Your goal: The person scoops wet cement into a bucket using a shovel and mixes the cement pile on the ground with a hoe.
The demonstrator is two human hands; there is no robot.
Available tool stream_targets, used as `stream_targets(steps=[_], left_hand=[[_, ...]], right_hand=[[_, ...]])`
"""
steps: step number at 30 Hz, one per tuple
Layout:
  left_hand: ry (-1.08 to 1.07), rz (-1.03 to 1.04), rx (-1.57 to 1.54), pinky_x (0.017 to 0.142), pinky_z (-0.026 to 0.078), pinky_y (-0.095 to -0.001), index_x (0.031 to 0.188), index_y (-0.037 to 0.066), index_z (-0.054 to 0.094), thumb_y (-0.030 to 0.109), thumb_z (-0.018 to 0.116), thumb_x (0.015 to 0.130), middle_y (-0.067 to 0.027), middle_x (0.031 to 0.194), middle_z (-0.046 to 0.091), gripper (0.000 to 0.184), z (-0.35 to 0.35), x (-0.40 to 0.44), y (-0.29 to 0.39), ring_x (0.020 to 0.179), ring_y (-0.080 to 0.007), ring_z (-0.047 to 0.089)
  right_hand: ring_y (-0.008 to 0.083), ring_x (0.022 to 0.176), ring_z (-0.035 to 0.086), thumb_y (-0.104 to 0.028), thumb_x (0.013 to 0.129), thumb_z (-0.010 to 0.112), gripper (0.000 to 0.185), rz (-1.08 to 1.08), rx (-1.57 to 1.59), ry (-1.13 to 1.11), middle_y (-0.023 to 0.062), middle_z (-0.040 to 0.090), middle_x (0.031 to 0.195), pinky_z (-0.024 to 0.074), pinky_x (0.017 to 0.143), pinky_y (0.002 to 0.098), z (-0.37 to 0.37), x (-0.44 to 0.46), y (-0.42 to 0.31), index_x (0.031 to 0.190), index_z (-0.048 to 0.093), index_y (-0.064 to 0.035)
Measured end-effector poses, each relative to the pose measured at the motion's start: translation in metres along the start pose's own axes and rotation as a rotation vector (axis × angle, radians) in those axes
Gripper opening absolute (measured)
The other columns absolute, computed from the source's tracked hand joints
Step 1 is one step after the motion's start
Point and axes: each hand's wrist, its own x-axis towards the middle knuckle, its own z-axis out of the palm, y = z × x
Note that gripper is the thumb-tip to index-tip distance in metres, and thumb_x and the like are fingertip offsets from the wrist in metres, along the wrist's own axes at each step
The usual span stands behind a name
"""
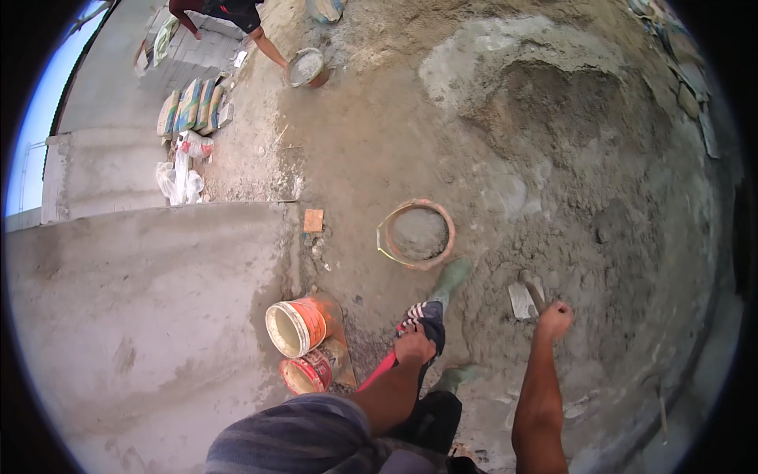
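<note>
Head view: hands apart, left hand (414, 345) on knee, right hand (556, 319) clamped on hoe (522, 302), blade on gray mix (493, 355). Orange bucket (311, 317) beside red bucket (317, 367), pale insides. Mortar bucket (451, 229) past boot (452, 278), gray fill. Farthest: co-worker's hand (282, 62) at filled bucket (318, 80).

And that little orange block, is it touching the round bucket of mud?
Apart: the head view shows ground between the orange block and the bucket.
</note>
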Motion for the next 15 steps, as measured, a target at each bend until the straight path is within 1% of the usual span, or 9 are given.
stream_targets(steps=[5, 8, 15], left_hand=[[0.026, 0.023, -0.006, 0.104, 0.046, -0.0520, 0.150, 0.007, 0.042, 0.048, 0.063, 0.090, -0.0181, 0.154, 0.045, 0.076, 0.002, -0.001, 0.002, 0.134, -0.0335, 0.055], [0.022, 0.005, 0.011, 0.105, 0.045, -0.0519, 0.151, 0.008, 0.042, 0.047, 0.063, 0.090, -0.0184, 0.155, 0.044, 0.076, 0.007, 0.004, 0.003, 0.135, -0.0345, 0.054], [0.070, 0.003, 0.035, 0.106, 0.045, -0.0509, 0.152, 0.010, 0.042, 0.047, 0.063, 0.090, -0.0189, 0.154, 0.045, 0.076, 0.019, 0.007, 0.004, 0.135, -0.0363, 0.053]], right_hand=[[0.0341, 0.093, 0.070, -0.027, 0.088, 0.065, 0.023, 0.045, 0.063, 0.007, 0.0106, 0.075, 0.101, 0.0521, 0.080, 0.0484, -0.002, -0.007, 0.016, 0.102, 0.075, -0.0131], [0.0344, 0.094, 0.070, -0.028, 0.087, 0.064, 0.023, 0.022, -0.010, 0.001, 0.0100, 0.075, 0.102, 0.0522, 0.080, 0.0488, -0.009, -0.007, 0.017, 0.101, 0.076, -0.0143], [0.0345, 0.092, 0.070, -0.028, 0.086, 0.064, 0.021, 0.025, -0.037, 0.020, 0.0091, 0.076, 0.100, 0.0525, 0.079, 0.0494, -0.010, -0.009, 0.012, 0.099, 0.076, -0.0160]])
